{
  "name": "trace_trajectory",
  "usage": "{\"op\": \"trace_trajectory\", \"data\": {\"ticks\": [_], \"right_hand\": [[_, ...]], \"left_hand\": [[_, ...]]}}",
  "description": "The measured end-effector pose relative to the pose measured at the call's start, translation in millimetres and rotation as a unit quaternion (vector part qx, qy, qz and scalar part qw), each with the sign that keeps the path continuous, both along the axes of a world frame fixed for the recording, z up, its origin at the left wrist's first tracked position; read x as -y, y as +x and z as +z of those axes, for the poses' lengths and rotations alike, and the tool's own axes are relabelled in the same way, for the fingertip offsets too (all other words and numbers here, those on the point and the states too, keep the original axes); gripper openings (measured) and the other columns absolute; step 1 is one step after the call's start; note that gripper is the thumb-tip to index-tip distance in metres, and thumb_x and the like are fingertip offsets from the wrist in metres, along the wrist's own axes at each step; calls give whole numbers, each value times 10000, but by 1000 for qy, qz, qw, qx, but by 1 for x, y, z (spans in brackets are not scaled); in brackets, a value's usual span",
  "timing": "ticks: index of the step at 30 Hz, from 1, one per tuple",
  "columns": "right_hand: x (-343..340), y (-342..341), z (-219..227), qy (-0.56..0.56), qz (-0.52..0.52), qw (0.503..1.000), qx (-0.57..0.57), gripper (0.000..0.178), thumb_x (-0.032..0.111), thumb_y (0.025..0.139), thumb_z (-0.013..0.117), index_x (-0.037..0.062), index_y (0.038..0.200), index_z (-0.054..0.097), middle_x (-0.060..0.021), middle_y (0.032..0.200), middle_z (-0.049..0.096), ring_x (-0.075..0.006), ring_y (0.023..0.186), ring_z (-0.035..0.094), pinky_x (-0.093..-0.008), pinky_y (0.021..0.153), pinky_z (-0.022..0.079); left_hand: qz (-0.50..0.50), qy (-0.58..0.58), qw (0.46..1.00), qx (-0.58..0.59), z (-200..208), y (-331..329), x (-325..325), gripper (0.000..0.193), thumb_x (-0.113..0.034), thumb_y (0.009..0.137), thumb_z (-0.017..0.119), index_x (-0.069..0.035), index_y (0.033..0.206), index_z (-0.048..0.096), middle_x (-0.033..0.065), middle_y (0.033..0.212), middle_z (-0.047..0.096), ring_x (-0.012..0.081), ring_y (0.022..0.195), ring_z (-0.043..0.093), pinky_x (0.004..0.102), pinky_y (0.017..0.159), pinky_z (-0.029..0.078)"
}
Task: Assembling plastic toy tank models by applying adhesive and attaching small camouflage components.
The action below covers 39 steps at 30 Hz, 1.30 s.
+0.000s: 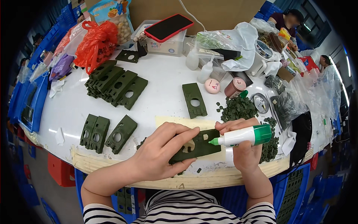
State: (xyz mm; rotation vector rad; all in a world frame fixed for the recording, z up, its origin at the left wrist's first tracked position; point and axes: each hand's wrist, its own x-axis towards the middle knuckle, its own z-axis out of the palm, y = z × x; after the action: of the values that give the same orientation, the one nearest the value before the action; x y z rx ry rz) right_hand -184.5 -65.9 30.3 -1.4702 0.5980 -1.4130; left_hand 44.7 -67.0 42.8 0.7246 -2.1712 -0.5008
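My left hand [164, 147] grips a dark green plastic plate [209, 148] with a round hole, fingers over its left end. The plate is tilted above the table's front edge. My right hand [246, 149] is closed round a white and green glue bottle [244, 136], its green nozzle pointing left at the plate's right half. Some right fingertips reach the plate's upper right corner. Just beyond lies another green plate [194, 100] with a hole. Right of it spread heaps of small dark green pieces [239, 108].
Stacked green plates [117, 84] stand at the left, with several single plates [122, 133] nearer. Behind are a red-cased phone [169, 28] on a clear box, a red bag [96, 44] and white squeeze bottles [205, 71]. Plastic bags [298, 97] crowd the right. Other people sit beyond.
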Motion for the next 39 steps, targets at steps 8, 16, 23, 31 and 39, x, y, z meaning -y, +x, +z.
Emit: {"op": "trace_trajectory", "data": {"ticks": [8, 16, 23, 31, 39], "right_hand": [[2, 3, -3, -4, -4, 1000, 0, 386, 304, 899, 595, -25, 1056, 467, -182, 974, 608, -276, 972, 606, -464, 943, 447], [2, 1, -2, 14, -16, 1000, -12, 340, 251, 909, 585, -25, 1065, 464, -180, 1003, 599, -259, 976, 605, -448, 930, 462], [-1, -1, -2, 11, -21, 999, -26, 336, 222, 897, 604, -17, 1086, 463, -175, 1019, 597, -264, 1002, 601, -419, 922, 471], [0, -1, -2, -18, -20, 999, -45, 333, 198, 884, 627, -13, 1094, 477, -176, 1033, 600, -263, 1025, 592, -395, 897, 481], [-1, -1, -1, -18, -33, 997, -65, 338, 189, 881, 631, -18, 1102, 483, -178, 1035, 608, -257, 1032, 590, -368, 882, 485]], "left_hand": [[-26, -39, 997, -55, -7, 3, 5, 488, -79, 632, 824, -29, 971, 477, 208, 1063, 592, 306, 847, 590, 362, 714, 481], [-20, -44, 998, -47, -11, 2, 5, 478, -96, 633, 837, -70, 856, 415, 236, 1081, 593, 322, 870, 600, 356, 696, 500], [-27, -52, 996, -67, -12, -2, 7, 397, -74, 651, 795, -35, 806, 432, 228, 1046, 583, 353, 833, 585, 380, 705, 506], [-28, -65, 995, -66, -13, -2, 7, 389, -68, 644, 794, -35, 790, 435, 230, 1046, 583, 352, 839, 587, 379, 705, 510], [-24, -73, 995, -69, -15, -3, 7, 387, -67, 640, 793, -33, 781, 435, 232, 1042, 585, 353, 846, 588, 383, 716, 515]]}}
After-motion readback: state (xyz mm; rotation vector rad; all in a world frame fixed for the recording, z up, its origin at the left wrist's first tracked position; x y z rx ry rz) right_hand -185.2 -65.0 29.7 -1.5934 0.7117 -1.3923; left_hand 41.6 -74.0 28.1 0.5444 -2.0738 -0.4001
